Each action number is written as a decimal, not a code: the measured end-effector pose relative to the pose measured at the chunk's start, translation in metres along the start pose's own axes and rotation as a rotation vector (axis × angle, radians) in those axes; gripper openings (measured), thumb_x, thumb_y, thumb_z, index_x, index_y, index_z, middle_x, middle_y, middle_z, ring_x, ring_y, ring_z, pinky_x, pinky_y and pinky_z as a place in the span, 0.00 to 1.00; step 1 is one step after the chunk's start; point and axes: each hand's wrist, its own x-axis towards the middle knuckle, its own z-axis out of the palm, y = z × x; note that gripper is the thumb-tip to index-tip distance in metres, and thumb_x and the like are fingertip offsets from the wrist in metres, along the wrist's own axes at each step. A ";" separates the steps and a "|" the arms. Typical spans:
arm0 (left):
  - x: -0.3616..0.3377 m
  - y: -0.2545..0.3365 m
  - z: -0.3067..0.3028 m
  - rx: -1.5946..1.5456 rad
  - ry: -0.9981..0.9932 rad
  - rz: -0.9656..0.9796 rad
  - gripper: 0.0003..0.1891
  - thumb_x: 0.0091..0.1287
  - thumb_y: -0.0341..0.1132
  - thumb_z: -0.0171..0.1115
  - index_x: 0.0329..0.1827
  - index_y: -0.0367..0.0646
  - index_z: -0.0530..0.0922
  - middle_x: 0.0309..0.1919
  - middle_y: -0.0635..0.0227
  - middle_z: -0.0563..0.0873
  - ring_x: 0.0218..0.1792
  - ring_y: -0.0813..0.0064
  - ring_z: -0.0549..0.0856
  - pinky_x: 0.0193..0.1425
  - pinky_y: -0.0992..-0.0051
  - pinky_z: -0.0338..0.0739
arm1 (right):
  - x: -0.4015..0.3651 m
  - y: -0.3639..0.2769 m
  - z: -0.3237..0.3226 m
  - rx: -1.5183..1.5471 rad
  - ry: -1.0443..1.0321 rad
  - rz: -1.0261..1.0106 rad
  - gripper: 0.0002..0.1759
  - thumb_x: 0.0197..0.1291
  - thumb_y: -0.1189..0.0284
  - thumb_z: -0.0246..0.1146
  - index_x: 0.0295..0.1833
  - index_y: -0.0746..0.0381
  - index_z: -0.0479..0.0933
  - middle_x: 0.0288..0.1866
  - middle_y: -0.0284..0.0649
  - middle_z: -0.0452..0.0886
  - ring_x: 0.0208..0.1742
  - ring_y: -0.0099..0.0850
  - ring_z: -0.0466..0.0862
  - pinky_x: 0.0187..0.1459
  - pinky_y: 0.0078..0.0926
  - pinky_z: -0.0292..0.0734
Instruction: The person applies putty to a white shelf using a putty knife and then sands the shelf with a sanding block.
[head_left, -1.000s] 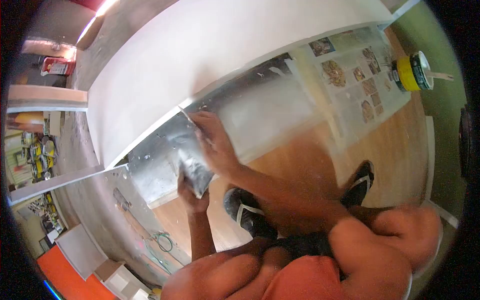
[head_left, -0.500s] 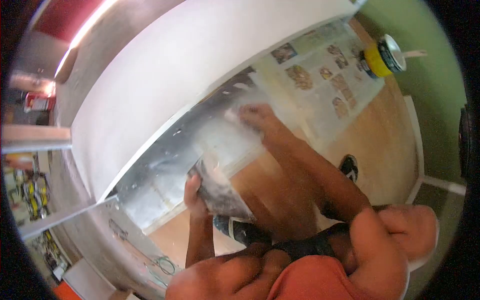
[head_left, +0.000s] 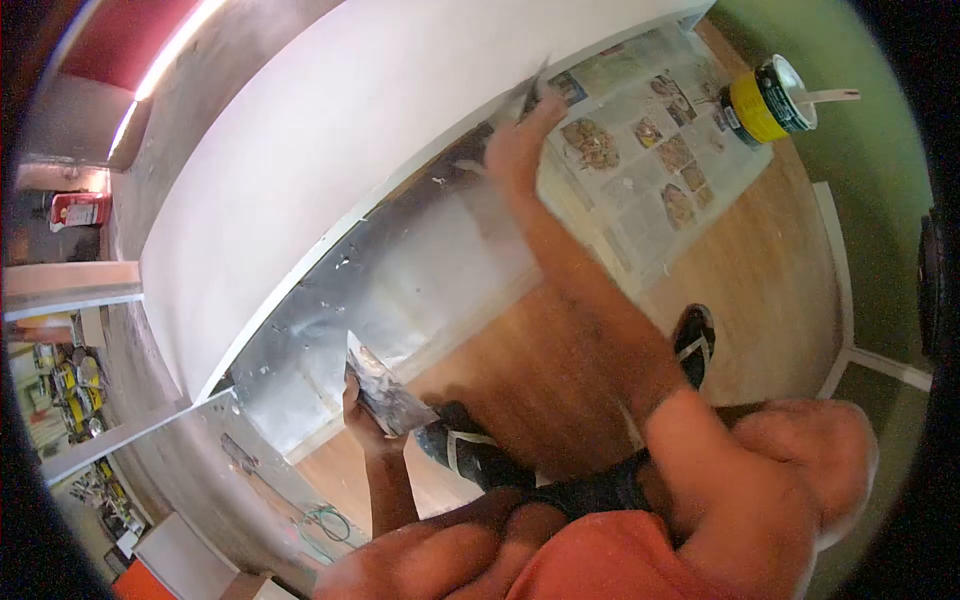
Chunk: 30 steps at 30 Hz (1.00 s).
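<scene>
My left hand (head_left: 368, 418) grips a flat, thin plate (head_left: 388, 388) with a pointed corner, smeared with whitish and grey paste. My right hand (head_left: 522, 145) is stretched far forward to the lower edge of a large white curved panel (head_left: 380, 120). Its fingers are closed around a thin grey blade, blurred by motion, that looks like a putty knife (head_left: 541, 78). Below the panel lies a shiny grey sheet (head_left: 400, 285) with white dust and flecks. My left hand is above the near side of that sheet.
A yellow and black tub (head_left: 762, 103) with a stick (head_left: 830, 96) in it stands at the right by a green wall (head_left: 850, 170). Printed paper (head_left: 640, 150) covers part of the wooden floor (head_left: 750, 250). My sandalled feet are below, and a green cord (head_left: 325, 522) lies at lower left.
My right hand has moved forward, away from the grey sheet's middle to the panel's edge. My left hand with the plate has shifted left and slightly nearer to me.
</scene>
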 end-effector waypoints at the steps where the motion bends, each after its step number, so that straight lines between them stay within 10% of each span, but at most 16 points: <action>1: 0.000 0.001 -0.013 -0.003 0.007 0.005 0.21 0.67 0.45 0.54 0.59 0.46 0.71 0.45 0.70 0.81 0.41 0.72 0.83 0.44 0.70 0.80 | -0.019 -0.017 0.006 0.048 -0.021 0.021 0.33 0.56 0.83 0.51 0.67 0.76 0.49 0.68 0.63 0.52 0.73 0.55 0.49 0.74 0.45 0.38; 13: -0.030 0.017 -0.074 -0.296 -0.016 0.217 0.16 0.69 0.46 0.52 0.52 0.46 0.74 0.37 0.66 0.85 0.22 0.70 0.83 0.23 0.74 0.81 | -0.198 -0.160 0.047 0.330 -0.190 0.119 0.39 0.44 0.90 0.54 0.67 0.70 0.53 0.64 0.61 0.51 0.66 0.58 0.53 0.68 0.53 0.45; 19: -0.039 0.031 -0.090 -0.317 0.282 0.282 0.14 0.71 0.44 0.50 0.50 0.44 0.73 0.36 0.64 0.84 0.22 0.70 0.83 0.21 0.71 0.82 | -0.246 -0.188 0.053 0.471 -0.271 0.118 0.39 0.46 0.90 0.54 0.67 0.66 0.54 0.64 0.59 0.50 0.68 0.57 0.54 0.67 0.48 0.53; 20: -0.035 0.031 -0.085 -0.433 -0.012 0.316 0.14 0.70 0.44 0.51 0.49 0.45 0.74 0.35 0.65 0.83 0.21 0.72 0.82 0.19 0.73 0.80 | -0.247 -0.189 0.050 0.475 -0.276 0.116 0.39 0.46 0.90 0.54 0.67 0.66 0.54 0.64 0.59 0.50 0.68 0.57 0.54 0.67 0.48 0.53; 30: 0.015 0.009 -0.015 -0.342 0.032 0.104 0.15 0.69 0.43 0.52 0.51 0.45 0.74 0.43 0.68 0.83 0.40 0.74 0.83 0.44 0.73 0.79 | -0.186 -0.161 -0.060 0.845 -0.930 -0.102 0.25 0.55 0.86 0.58 0.59 0.61 0.68 0.57 0.49 0.68 0.60 0.44 0.71 0.62 0.35 0.66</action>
